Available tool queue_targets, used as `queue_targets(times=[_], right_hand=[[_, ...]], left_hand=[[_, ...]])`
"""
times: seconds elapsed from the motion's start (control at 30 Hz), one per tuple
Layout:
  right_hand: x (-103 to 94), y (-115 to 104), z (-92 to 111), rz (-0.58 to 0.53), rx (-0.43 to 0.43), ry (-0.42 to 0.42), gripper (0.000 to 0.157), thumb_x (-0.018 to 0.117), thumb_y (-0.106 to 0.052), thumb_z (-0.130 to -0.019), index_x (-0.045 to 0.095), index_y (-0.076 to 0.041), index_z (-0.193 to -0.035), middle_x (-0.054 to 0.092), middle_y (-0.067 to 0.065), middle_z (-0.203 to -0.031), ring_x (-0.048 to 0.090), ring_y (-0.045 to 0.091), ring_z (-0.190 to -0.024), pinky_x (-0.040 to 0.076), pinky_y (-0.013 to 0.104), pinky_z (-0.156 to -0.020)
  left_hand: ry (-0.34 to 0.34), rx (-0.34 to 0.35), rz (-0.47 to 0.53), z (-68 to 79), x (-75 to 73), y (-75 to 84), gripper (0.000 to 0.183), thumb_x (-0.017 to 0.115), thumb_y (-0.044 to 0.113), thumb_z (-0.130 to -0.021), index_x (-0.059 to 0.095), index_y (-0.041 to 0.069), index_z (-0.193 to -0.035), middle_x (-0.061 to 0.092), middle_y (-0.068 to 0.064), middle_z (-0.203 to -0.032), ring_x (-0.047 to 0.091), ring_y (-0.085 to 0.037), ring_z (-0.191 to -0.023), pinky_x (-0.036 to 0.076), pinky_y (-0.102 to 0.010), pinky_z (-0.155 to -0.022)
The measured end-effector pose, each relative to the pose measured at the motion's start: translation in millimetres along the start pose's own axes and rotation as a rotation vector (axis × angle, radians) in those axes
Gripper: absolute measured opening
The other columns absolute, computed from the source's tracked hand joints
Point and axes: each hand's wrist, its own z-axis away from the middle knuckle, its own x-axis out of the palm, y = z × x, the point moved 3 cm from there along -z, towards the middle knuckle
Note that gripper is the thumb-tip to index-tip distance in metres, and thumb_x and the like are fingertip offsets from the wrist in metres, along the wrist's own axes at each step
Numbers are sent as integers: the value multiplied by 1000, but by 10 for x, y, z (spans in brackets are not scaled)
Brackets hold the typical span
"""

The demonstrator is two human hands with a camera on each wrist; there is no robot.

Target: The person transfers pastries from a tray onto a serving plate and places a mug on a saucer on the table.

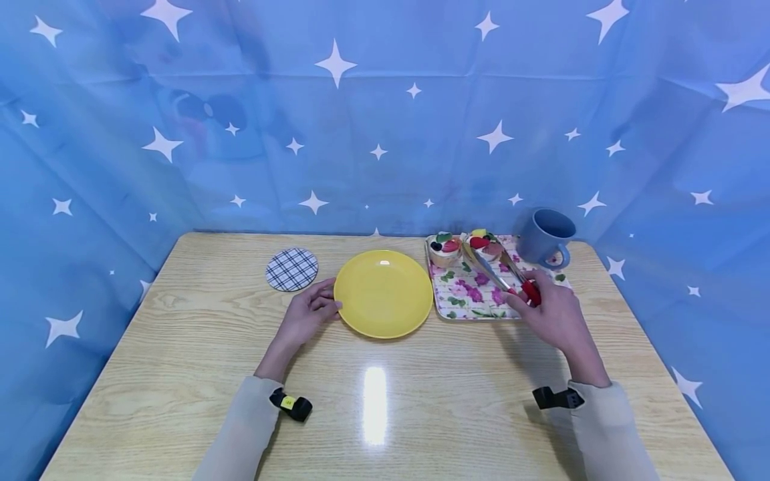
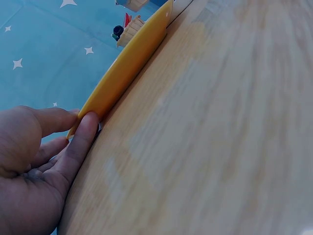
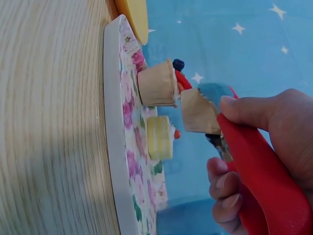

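My left hand pinches the left rim of a yellow plate on the table; in the left wrist view the thumb and fingers are at its edge. My right hand grips tongs with red handles. Between the tongs' tips is a fruit-topped cupcake, raised off the flowered tray. A second cupcake stands on the tray's back left corner. Beside it, in the right wrist view, sits a small yellow-striped cake. The tips' contact with the raised cupcake is partly hidden.
A blue mug stands at the tray's back right corner, handle toward the front. Left of the plate lies a round checked coaster. A blue starry curtain hangs behind the wooden table.
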Motion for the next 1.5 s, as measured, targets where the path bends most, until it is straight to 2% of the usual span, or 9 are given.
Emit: queue_targets(times=[0.23, 0.5, 0.7, 1.17, 1.5], right_hand=[[-9, -61, -6, -4, -17, 10, 52, 72, -38, -96, 56, 0, -128, 62, 18, -93, 51, 26, -74, 38, 26, -52], [-12, -147, 1, -13, 9, -27, 65, 71, -45, -96, 52, 1, -138, 61, 21, -101, 53, 29, -82, 40, 27, -55], [-16, -184, 5, -8, 12, -31, 68, 69, -48, -96, 51, 2, -138, 61, 22, -103, 53, 31, -84, 40, 27, -56], [-9, -287, 29, 0, -42, 5, 59, 72, -44, -96, 55, -1, -133, 60, 15, -87, 49, 23, -69, 35, 26, -51], [20, -359, 25, -20, -60, -7, 59, 73, -43, -95, 55, -4, -135, 63, 15, -89, 51, 24, -71, 38, 26, -53]], left_hand=[[7, 3, -9, -1, -4, -3, 57, 69, 8, -98, 50, 14, -151, 61, -20, -130, 67, -17, -103, 66, -29, -84], [7, 12, -5, 1, -3, 5, 57, 69, 7, -98, 50, 14, -151, 62, -20, -129, 67, -17, -102, 66, -30, -83], [4, 8, 5, 5, -3, 9, 57, 69, 7, -98, 50, 14, -151, 61, -21, -129, 67, -15, -101, 66, -29, -83], [6, 4, 2, 0, 6, 22, 56, 69, 7, -98, 51, 15, -151, 61, -20, -129, 67, -17, -103, 66, -29, -83], [9, 0, 3, 13, 7, 34, 56, 69, 7, -98, 51, 14, -151, 61, -20, -129, 67, -18, -103, 66, -29, -84]])
